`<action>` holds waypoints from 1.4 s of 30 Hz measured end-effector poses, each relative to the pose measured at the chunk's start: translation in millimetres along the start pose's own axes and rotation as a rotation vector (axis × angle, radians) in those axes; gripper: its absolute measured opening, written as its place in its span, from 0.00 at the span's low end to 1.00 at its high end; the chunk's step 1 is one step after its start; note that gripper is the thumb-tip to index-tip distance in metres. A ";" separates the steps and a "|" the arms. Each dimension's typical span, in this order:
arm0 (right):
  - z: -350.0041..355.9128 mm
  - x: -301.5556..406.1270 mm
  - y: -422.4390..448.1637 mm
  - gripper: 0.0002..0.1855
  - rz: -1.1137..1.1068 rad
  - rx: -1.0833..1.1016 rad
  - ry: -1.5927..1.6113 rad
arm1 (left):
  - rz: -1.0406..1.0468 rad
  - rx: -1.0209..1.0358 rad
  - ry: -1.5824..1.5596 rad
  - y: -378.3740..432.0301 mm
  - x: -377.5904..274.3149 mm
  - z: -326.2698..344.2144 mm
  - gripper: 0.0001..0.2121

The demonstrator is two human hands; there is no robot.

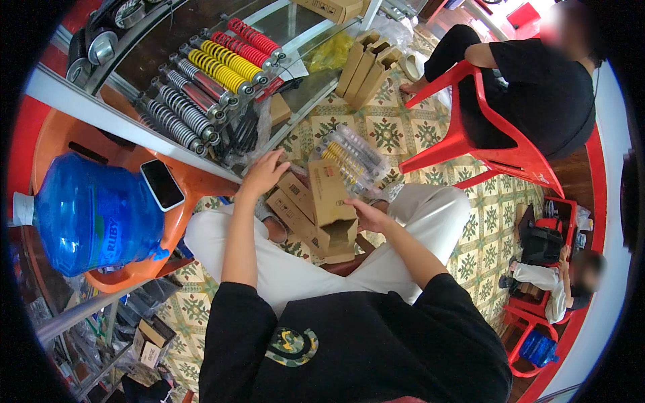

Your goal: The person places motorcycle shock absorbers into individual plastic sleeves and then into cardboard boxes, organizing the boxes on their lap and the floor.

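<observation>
My right hand (372, 215) grips the side of a long cardboard box (330, 201) with its near end flaps open. The inside of that box is mostly in shadow. My left hand (264, 172) holds nothing, its fingers spread in the air by the glass case's lower edge. Below it, between my knees, lie more closed cardboard boxes (292, 204), printed with symbols. Beyond the held box, several shock absorbers (350, 156) with yellow and grey springs lie in clear plastic on the tiled floor.
The glass display case (282, 126) holds a row of shock absorbers (216, 65) in red, yellow and grey. Upright cardboard boxes (365, 70) stand by it. A blue water jug (101, 211) and phone (162, 185) rest on an orange chair (196, 186). A person sits on a red chair (453, 136).
</observation>
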State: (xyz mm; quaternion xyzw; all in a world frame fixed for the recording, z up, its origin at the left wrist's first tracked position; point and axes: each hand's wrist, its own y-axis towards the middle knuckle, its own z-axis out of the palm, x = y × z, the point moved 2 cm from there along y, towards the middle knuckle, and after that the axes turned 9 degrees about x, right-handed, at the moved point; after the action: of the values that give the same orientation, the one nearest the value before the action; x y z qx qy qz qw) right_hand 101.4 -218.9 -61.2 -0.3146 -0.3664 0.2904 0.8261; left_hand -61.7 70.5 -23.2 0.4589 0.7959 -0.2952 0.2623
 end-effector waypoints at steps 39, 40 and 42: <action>35.6 -8.8 -20.9 0.38 -0.776 -0.576 -0.802 | 0.041 -0.222 -0.350 -75.8 -71.6 89.2 0.22; 29.6 -8.9 -18.2 0.33 -0.737 -0.556 -0.702 | 0.015 -0.274 -0.224 -77.8 -74.5 85.5 0.21; 19.0 -12.3 -7.3 0.29 -0.593 -0.375 -0.216 | -0.040 -0.380 0.028 -86.0 -79.0 76.9 0.18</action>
State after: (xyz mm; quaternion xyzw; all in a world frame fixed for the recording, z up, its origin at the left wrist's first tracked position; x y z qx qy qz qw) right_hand 81.4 -226.5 -50.9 -0.3082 -0.5736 -0.0027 0.7590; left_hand -91.7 -64.5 -2.0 0.3893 0.8499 -0.1383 0.3270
